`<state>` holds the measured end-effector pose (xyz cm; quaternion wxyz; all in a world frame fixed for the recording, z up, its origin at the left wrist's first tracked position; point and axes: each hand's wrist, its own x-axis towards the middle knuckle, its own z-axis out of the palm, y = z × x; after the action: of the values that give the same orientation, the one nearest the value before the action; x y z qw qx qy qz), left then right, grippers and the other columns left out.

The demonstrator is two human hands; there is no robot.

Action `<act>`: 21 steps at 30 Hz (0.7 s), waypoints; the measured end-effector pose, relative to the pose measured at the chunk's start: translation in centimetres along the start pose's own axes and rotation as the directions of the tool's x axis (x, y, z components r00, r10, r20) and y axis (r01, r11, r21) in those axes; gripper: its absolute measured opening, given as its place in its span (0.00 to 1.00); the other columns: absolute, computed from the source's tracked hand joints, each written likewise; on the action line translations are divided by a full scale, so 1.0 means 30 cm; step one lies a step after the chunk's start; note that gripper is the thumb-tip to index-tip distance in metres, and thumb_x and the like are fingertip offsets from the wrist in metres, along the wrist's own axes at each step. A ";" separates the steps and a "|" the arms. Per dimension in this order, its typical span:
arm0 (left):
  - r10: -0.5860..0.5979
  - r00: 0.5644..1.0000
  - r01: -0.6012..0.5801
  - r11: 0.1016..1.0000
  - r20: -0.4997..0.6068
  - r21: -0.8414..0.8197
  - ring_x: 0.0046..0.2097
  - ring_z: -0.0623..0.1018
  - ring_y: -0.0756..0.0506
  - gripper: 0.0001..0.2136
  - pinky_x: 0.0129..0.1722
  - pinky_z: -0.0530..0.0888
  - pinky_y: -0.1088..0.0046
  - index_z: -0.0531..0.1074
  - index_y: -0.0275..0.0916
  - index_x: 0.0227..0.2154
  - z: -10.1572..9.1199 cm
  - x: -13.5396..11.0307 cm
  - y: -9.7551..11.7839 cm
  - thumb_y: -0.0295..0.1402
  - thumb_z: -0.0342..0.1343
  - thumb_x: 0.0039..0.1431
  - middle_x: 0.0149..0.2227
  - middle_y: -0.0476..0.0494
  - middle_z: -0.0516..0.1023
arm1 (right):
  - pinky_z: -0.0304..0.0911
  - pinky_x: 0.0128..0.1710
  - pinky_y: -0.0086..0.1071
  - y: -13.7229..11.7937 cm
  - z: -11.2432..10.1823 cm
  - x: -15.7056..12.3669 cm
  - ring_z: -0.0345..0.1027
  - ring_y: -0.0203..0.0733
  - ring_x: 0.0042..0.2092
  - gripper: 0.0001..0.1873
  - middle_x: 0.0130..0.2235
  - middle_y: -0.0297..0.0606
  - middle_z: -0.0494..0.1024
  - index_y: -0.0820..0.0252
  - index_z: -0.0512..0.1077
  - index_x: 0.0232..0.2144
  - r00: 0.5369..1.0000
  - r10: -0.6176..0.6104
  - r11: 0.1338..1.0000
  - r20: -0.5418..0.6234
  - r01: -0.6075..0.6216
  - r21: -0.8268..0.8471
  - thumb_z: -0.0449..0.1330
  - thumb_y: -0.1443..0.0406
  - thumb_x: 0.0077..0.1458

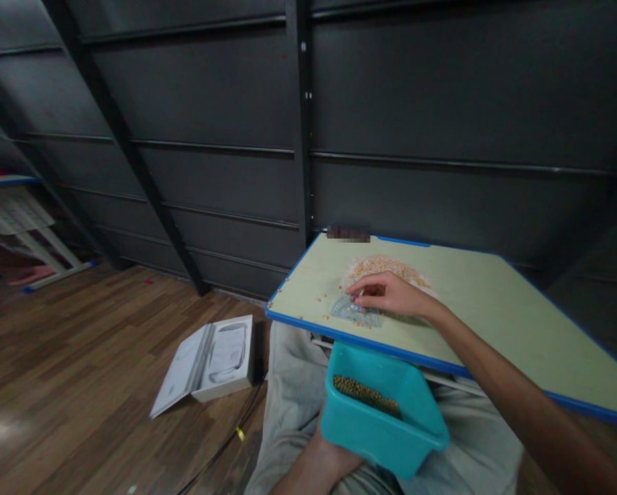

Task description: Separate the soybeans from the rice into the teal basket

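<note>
My right hand (388, 294) is over the table with thumb and fingers curled toward each other at a clear protractor (343, 313). Something small, purple and white, shows at the fingertips; I cannot make out what it is. Just behind the hand spreads a pile of pale yellow kernels (383, 264), and several loose ones lie around the protractor. Below the table edge, on my lap, a teal plastic bin (375, 440) tilts, with small green beans (367, 397) gathered inside. My left hand (336, 450) holds the bin from underneath, its fingers hidden.
The pale tabletop (494, 309) has a blue rim and stands against a dark panelled wall (457, 103). On the wooden floor at left lie an opened white box (225, 357) and a black cable (225, 443). Another table (14, 180) stands far left.
</note>
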<state>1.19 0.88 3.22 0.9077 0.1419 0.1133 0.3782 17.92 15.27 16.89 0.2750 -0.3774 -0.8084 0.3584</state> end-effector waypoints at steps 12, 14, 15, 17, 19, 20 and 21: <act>-0.038 0.992 0.041 0.999 -0.124 0.017 0.48 0.85 0.36 0.10 0.58 0.75 0.51 0.85 0.48 0.34 -0.022 -0.002 -0.007 0.44 0.61 0.56 0.34 0.44 0.90 | 0.73 0.39 0.34 -0.027 0.000 -0.002 0.80 0.42 0.38 0.14 0.39 0.40 0.88 0.58 0.85 0.45 0.994 0.020 0.995 0.104 -0.030 0.100 0.72 0.61 0.57; -0.039 0.991 0.040 0.999 -0.129 0.005 0.48 0.85 0.36 0.10 0.58 0.75 0.51 0.85 0.47 0.33 -0.026 -0.002 -0.007 0.43 0.61 0.56 0.34 0.44 0.90 | 0.73 0.38 0.33 -0.025 0.001 -0.002 0.81 0.42 0.37 0.14 0.38 0.39 0.87 0.58 0.85 0.44 0.992 0.018 0.993 0.123 -0.032 0.115 0.72 0.60 0.57; -0.041 0.990 0.041 0.999 -0.132 -0.001 0.48 0.85 0.36 0.10 0.58 0.75 0.50 0.85 0.47 0.33 -0.029 -0.001 -0.008 0.43 0.61 0.56 0.34 0.44 0.90 | 0.73 0.37 0.33 -0.024 0.001 -0.002 0.81 0.42 0.36 0.14 0.36 0.39 0.87 0.58 0.84 0.44 0.991 0.019 0.992 0.136 -0.036 0.122 0.72 0.60 0.57; -0.041 0.990 0.040 0.999 -0.133 -0.007 0.48 0.85 0.36 0.09 0.58 0.75 0.50 0.85 0.47 0.33 -0.036 0.000 -0.010 0.42 0.62 0.55 0.33 0.44 0.90 | 0.72 0.36 0.33 -0.024 0.002 -0.002 0.81 0.42 0.35 0.14 0.33 0.38 0.86 0.58 0.84 0.44 0.987 0.023 0.990 0.159 -0.045 0.137 0.73 0.59 0.57; -0.042 0.991 0.042 0.999 -0.124 -0.005 0.48 0.85 0.36 0.09 0.58 0.75 0.50 0.85 0.47 0.33 -0.040 0.001 -0.011 0.42 0.62 0.55 0.32 0.44 0.90 | 0.72 0.36 0.33 -0.027 0.001 -0.002 0.81 0.42 0.34 0.14 0.32 0.37 0.86 0.58 0.84 0.43 0.985 0.027 0.988 0.170 -0.052 0.147 0.73 0.58 0.56; -0.043 0.992 0.043 0.999 -0.117 -0.002 0.48 0.85 0.36 0.09 0.58 0.74 0.50 0.85 0.47 0.34 -0.041 0.001 -0.011 0.41 0.62 0.55 0.32 0.44 0.90 | 0.72 0.36 0.33 -0.028 0.001 -0.002 0.81 0.42 0.34 0.14 0.33 0.37 0.86 0.58 0.84 0.43 0.985 0.030 0.987 0.171 -0.055 0.148 0.73 0.58 0.56; -0.043 0.993 0.043 0.999 -0.108 0.001 0.48 0.85 0.36 0.09 0.58 0.74 0.50 0.85 0.48 0.34 -0.042 0.000 -0.011 0.40 0.61 0.55 0.32 0.45 0.90 | 0.72 0.36 0.33 -0.029 0.000 -0.003 0.81 0.42 0.34 0.14 0.33 0.37 0.86 0.58 0.84 0.43 0.985 0.033 0.987 0.169 -0.058 0.148 0.73 0.58 0.56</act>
<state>1.03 0.87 1.94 0.9079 0.1201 0.1658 0.3657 17.60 14.80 17.55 0.2264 -0.3426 -0.7898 0.4556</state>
